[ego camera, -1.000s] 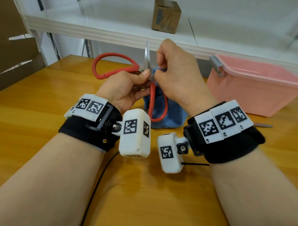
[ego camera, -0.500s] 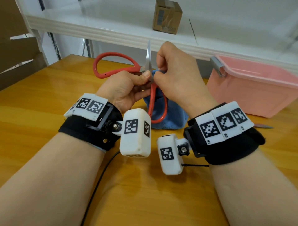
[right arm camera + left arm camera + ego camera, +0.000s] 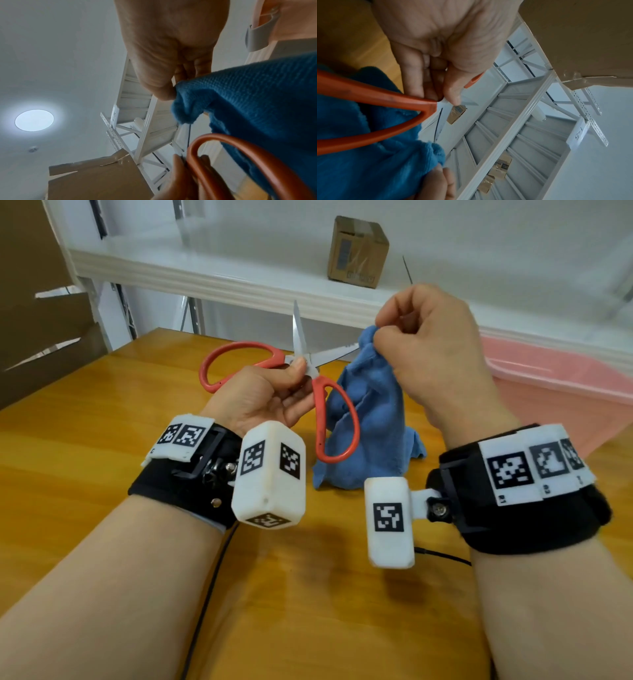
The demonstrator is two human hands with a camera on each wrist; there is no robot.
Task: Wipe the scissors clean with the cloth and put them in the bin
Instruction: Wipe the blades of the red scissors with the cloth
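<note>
Left hand [image 3: 263, 395] pinches the scissors [image 3: 308, 364] at the pivot, thumb on top and fingers beneath, holding them up above the desk [image 3: 85, 446]. Scissors are spread wide open: one blade points up, the other runs right toward the cloth [image 3: 370, 419]. One red handle loop reaches left past the hand, the other hangs down in front of the cloth. In the left wrist view the thumb and fingers [image 3: 412, 75] close on the joint where the red handles meet the metal.

Right hand [image 3: 431, 344] is raised, fingers curled, pinching the top corner of the blue cloth between thumb and fingertips. The cloth drapes down from that pinch, and its lower edge bunches on the desk. The right wrist view shows the thumb pressing the cloth [image 3: 240, 97] fold. Whether the cloth touches the rightward blade cannot be told; they are just beside each other.

Pink bin [image 3: 555, 385] sits on the desk at the right, behind the right wrist, well apart from the scissors. A white shelf [image 3: 205, 275] behind the desk carries a small cardboard box [image 3: 358, 251].
</note>
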